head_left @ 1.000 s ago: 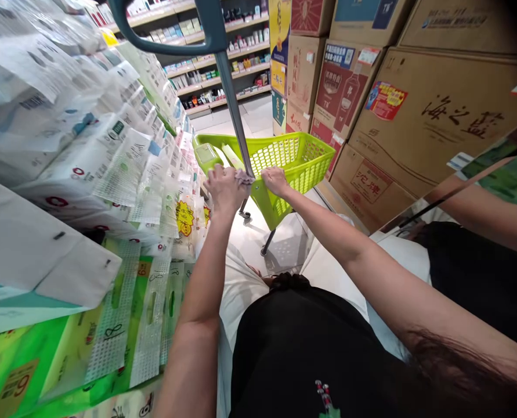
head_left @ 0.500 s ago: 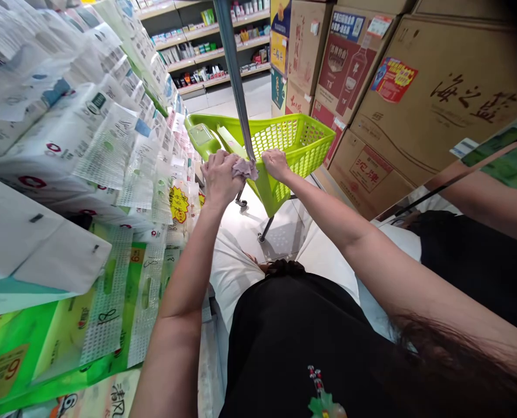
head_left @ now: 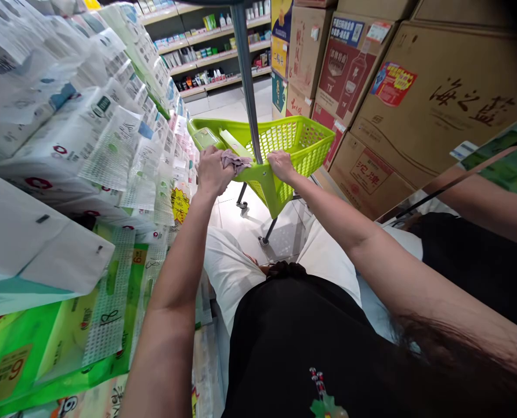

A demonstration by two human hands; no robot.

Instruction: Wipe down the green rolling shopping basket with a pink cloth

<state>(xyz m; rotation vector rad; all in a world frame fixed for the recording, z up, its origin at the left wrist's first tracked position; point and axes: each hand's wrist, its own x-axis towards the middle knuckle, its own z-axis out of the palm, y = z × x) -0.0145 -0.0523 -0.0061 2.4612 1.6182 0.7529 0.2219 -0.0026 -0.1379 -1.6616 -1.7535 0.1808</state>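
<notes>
Lime-green plastic, perforated along the sides: the basket [head_left: 273, 194] stands ahead of the person, in the middle of the aisle, on thin metal legs with casters [head_left: 263, 240]. Head view, the only one to report. The left hand [head_left: 214, 169] is closed round a crumpled mauve cloth [head_left: 236, 161], which rests against the near rim, left of the upright grey pole [head_left: 248, 81]. Whether the left fingers themselves bear on the plastic, I cannot tell. The right hand [head_left: 282, 166] is clamped on the rim, just right of the pole, its fingers curled. The two hands are apart, the pole between them.

On the left I note stacked white tissue packs [head_left: 73, 145], with green packs [head_left: 40, 354] lower down and a yellow price tag [head_left: 180, 204] near the left forearm. On the right, cardboard cartons [head_left: 441, 133] are piled up, some printed red. Beyond the basket, shelves [head_left: 212, 58] carry rows of small bottles and boxes. The floor [head_left: 227, 217] is pale tile.
</notes>
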